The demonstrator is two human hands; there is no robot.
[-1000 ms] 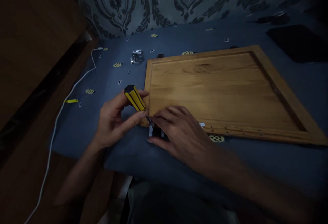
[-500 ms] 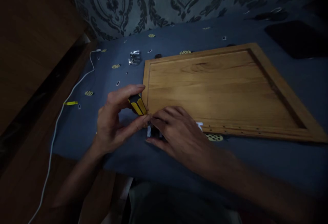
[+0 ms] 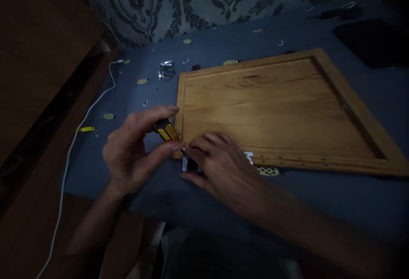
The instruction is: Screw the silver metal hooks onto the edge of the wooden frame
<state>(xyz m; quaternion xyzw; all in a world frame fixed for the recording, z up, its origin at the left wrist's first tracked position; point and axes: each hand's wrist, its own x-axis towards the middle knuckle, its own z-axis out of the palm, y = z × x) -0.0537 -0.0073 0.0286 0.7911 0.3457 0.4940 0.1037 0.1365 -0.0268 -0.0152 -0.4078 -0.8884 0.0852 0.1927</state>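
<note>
My left hand (image 3: 129, 149) grips a short screwdriver with a black and yellow handle (image 3: 168, 130), its fingers curled round it. The screwdriver's tip is hidden near my right fingertips. My right hand (image 3: 220, 159) is closed over a small metal hinge (image 3: 184, 163) at the near left corner of the wooden door panel (image 3: 262, 100). Most of the hinge lies under the fingers. Another shiny metal piece (image 3: 249, 156) shows beyond the right hand on the panel's near edge, where several small dark holes run to the right.
Loose metal hinges (image 3: 166, 70) lie on the blue patterned cloth (image 3: 128, 100) at the back left. A white cable (image 3: 92, 108) with a yellow tag (image 3: 86, 129) runs down the left side. A dark flat object (image 3: 370, 42) lies at the far right, below a patterned wall (image 3: 191, 2).
My left hand has shifted slightly left with the screwdriver, whose handle now tilts more to the left. My right hand stays at the hinge.
</note>
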